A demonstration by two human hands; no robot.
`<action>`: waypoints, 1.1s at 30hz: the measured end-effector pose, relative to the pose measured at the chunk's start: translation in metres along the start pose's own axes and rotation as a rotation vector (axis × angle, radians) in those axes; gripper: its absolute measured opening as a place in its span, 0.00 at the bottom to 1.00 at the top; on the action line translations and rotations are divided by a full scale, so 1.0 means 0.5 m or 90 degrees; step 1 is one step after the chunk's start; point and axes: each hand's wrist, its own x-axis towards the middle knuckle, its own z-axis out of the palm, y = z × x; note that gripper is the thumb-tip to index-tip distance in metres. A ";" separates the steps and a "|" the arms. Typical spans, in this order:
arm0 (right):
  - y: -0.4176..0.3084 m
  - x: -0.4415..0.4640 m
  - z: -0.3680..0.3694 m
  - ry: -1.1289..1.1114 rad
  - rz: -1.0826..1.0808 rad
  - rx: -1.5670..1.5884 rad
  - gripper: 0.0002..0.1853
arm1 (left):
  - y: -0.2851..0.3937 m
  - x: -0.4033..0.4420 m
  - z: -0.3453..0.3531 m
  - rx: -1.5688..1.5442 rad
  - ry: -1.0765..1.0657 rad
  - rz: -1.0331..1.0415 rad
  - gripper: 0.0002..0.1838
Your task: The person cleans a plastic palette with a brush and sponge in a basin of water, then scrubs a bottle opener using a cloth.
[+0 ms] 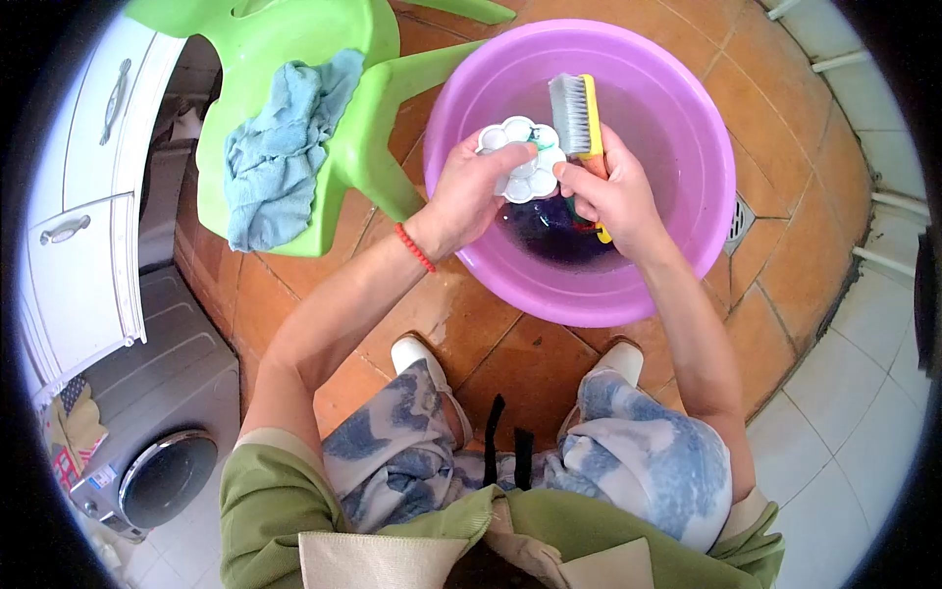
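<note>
My left hand (469, 188) grips a white flower-shaped paint palette (530, 182) with round wells, thumb pressed on its face. A green paint smear shows near the thumb tip. In my right hand (618, 196) is a scrubbing brush (571, 116) with grey bristles and a yellow and orange handle, its bristle head pointing up and away from me. The brush is close beside the palette; whether they touch I cannot tell. Both are held over a purple basin (466, 265) with water in it. Something dark (554, 231) lies in the water below my hands, partly hidden.
A green plastic chair (368, 147) stands left of the basin with a blue-grey cloth (285, 157) on its seat. A grey washing machine (182, 393) and white cabinet (78, 245) line the left side. A floor drain (741, 221) lies right of the basin, near the tiled wall.
</note>
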 end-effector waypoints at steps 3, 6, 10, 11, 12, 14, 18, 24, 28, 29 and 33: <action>0.018 0.000 0.011 0.011 -0.165 -0.080 0.30 | 0.003 -0.002 0.000 0.007 -0.011 0.029 0.10; 0.035 0.003 0.018 0.076 -0.356 -0.249 0.35 | 0.005 -0.001 0.003 0.044 0.025 0.059 0.08; 0.026 -0.006 0.028 0.116 -0.406 -0.319 0.39 | 0.017 -0.010 0.030 -0.009 0.060 0.077 0.08; 0.025 -0.009 0.028 0.115 -0.400 -0.317 0.39 | 0.018 -0.013 0.036 -0.014 0.067 0.074 0.08; 0.024 -0.012 0.027 0.115 -0.395 -0.315 0.40 | 0.019 -0.015 0.040 -0.019 0.075 0.072 0.08; 0.019 -0.020 0.027 0.089 -0.379 -0.321 0.39 | 0.019 -0.016 0.040 -0.009 0.087 0.063 0.09; 0.016 -0.029 0.028 0.076 -0.346 -0.300 0.39 | 0.014 -0.017 0.041 -0.013 0.099 0.059 0.10; -0.014 -0.039 0.035 0.027 -0.257 -0.113 0.37 | 0.011 -0.013 0.033 -0.005 0.071 0.053 0.08; -0.016 -0.022 0.020 0.033 -0.153 0.061 0.26 | 0.026 -0.018 0.026 0.061 0.013 0.042 0.11; -0.019 -0.018 0.015 0.045 -0.150 0.062 0.25 | 0.029 -0.020 0.028 0.075 0.019 0.043 0.11; -0.029 -0.015 -0.002 0.070 -0.152 0.069 0.19 | 0.036 -0.023 0.025 0.091 0.015 0.034 0.11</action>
